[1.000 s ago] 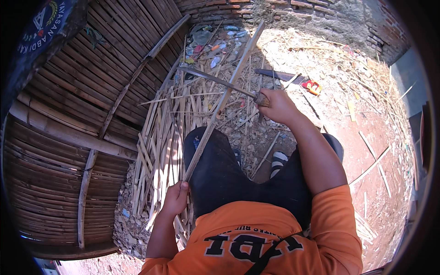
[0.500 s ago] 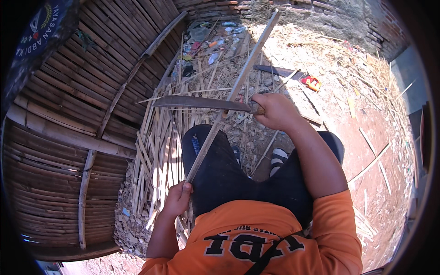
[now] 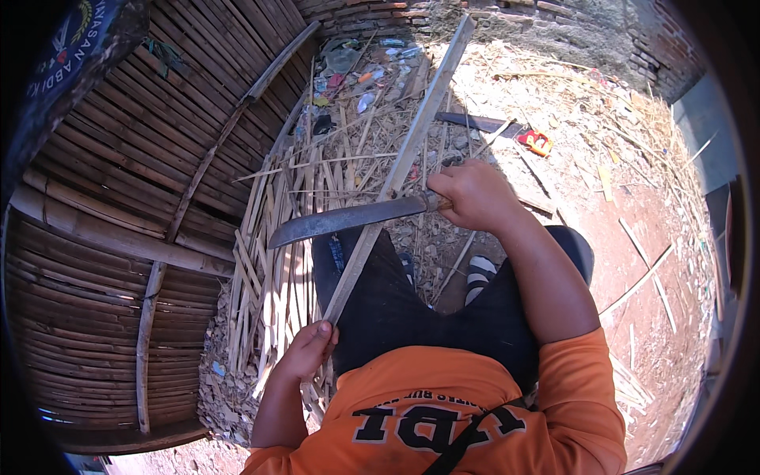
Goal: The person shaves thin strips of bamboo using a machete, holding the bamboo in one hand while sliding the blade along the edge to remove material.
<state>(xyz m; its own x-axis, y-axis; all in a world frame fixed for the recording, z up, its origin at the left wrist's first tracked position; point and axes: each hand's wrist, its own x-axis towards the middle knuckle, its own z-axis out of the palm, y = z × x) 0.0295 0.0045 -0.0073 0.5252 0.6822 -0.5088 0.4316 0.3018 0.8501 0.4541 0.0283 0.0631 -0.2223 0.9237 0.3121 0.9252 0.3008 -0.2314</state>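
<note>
We see two hands, and both are busy. Our right hand (image 3: 475,195) is wrapped tight around the wooden handle of one big, grey, curved metal knife (image 3: 348,220). The blade sticks out to the left of that hand. Our left hand (image 3: 311,351) pinches the low end of one long, straight, pale brown bamboo strip (image 3: 431,107), with the thumb on top. The strip leans up and away from the left hand, over our dark trousers (image 3: 396,309), and its far end is up near the brick wall (image 3: 380,17). The knife crosses over the strip, but we cannot tell if the blade touches it.

We count one saw (image 3: 483,123) with a dark blade and a red and yellow handle, lying on the ground (image 3: 578,237) past our right hand. Two thin, pale sticks (image 3: 651,273) cross each other on the right. On the left is a big pile of thin, pale bamboo pieces (image 3: 273,277), too jumbled for us to count. Beside the pile is one brown wall of bamboo slats (image 3: 87,309). Our shirt (image 3: 412,372) is orange.
</note>
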